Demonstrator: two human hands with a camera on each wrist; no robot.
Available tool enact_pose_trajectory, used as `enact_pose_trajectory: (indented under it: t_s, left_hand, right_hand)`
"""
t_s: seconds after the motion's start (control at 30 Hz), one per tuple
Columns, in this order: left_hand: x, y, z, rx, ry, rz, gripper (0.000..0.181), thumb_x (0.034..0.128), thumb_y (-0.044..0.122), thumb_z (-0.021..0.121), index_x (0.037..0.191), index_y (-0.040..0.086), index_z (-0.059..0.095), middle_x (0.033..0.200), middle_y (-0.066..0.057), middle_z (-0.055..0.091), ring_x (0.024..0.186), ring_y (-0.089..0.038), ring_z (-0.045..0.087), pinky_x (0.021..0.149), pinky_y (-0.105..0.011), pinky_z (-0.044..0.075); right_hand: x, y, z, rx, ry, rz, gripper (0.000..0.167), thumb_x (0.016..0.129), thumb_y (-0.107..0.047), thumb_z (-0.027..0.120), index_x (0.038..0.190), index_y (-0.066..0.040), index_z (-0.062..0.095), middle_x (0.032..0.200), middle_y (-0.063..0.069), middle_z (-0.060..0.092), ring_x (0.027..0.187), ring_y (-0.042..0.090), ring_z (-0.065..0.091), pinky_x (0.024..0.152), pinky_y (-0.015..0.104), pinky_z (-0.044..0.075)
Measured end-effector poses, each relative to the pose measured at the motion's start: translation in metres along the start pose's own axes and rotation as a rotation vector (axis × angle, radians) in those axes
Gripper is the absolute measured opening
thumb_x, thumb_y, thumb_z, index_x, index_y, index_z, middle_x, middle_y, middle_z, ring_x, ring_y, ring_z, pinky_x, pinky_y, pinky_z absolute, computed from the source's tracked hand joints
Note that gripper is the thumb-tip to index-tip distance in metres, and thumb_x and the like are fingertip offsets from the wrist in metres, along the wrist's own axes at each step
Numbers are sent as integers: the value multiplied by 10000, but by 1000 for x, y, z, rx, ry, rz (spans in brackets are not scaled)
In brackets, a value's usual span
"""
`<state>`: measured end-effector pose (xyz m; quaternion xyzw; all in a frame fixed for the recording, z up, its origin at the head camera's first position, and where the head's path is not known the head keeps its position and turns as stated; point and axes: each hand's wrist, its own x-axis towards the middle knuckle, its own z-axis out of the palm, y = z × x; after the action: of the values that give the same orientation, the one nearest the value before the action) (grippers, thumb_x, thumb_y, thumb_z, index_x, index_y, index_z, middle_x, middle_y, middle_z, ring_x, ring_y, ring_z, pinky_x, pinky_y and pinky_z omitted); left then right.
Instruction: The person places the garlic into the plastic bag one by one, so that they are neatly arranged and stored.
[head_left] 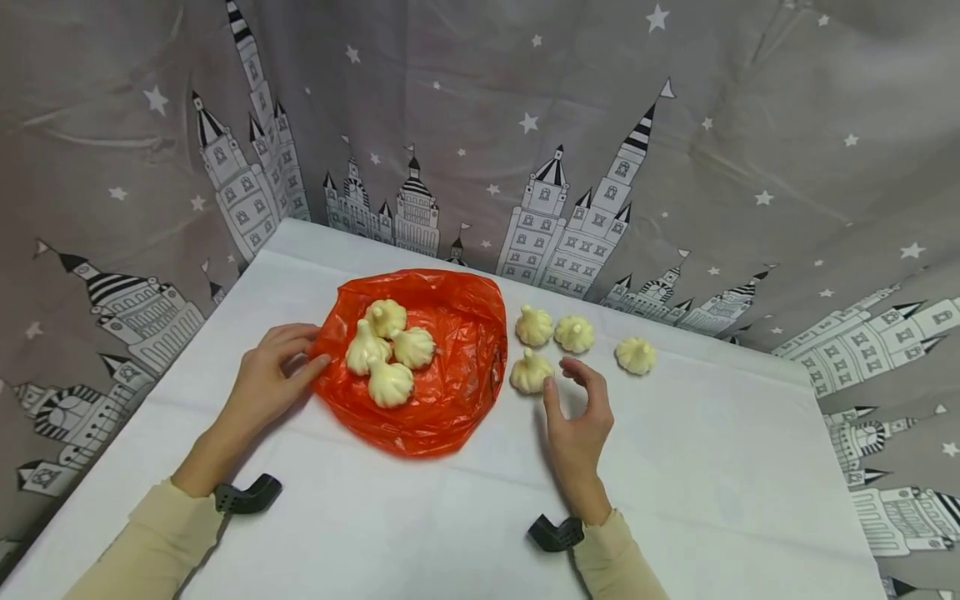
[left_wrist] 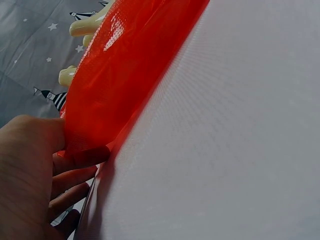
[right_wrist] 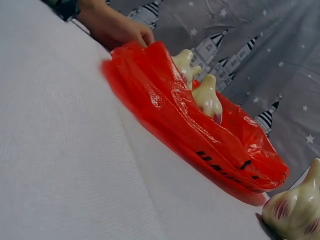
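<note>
A red plastic bag [head_left: 461, 350] lies spread with its mouth up, and several garlic bulbs [head_left: 392, 384] sit in its left half. My left hand [head_left: 266, 379] pinches the bag's left rim between thumb and fingers; the left wrist view shows the red film [left_wrist: 117, 85] held there. To the right of the bag, my right hand [head_left: 581, 425] has thumb and forefinger spread, close beside the nearest loose garlic bulb [head_left: 531, 372]. Nothing is held in it. In the right wrist view that hand's fingers are out of frame, while a purple-streaked garlic bulb [right_wrist: 295, 210] shows at lower right.
Two garlic bulbs, one of them this bulb [head_left: 535, 325], stand behind the nearest loose one, and another bulb [head_left: 636, 356] lies farther right. White cloth [head_left: 720, 467] covers the table. A grey curtain [head_left: 465, 100] printed with castles hangs behind it.
</note>
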<state>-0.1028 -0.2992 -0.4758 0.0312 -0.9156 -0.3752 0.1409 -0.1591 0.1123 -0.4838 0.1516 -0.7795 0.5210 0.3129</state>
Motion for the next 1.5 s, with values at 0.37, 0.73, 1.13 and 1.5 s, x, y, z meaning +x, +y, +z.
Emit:
enact_pose_trajectory:
  t_s: [0.37,0.73,1.13,1.5]
  left_hand:
    - [1,-3,0,-10,-8,-14,173,982,196,760,1043,35,779,1413,-159,643,1385,-360,522,1061,-216,468]
    - [2,-2,-1,-2,-3,-3,180,982,201,759,1041,32,777,1404,-167,649,1374,-364,527,1053,-194,466]
    - [0,0,0,-24,13,0,176,974,182,768,1036,18,777,1395,-176,653,1368,-370,530,1064,-243,475]
    - [0,0,1,-22,-6,-1,183,978,196,764,1052,28,782,1406,-166,648,1384,-367,520,1040,-104,418]
  right_hand:
    - [-2,5,6,-136,-228,191,695,861,-286,878,1443,-41,588,1380,126,661,1329,310,590,1158,504,415]
    - [0,7,10,-151,-257,197,661,855,-247,879,1429,-80,595,1398,122,658,1375,293,586,1179,470,431]
    - [-1,8,9,-117,-190,177,609,826,-212,895,1350,-54,628,1321,98,693,1263,259,652,1106,437,502]
    - [-4,1,10,-57,-135,136,580,838,-210,898,1343,-84,641,1288,49,712,1196,227,676,1018,378,535]
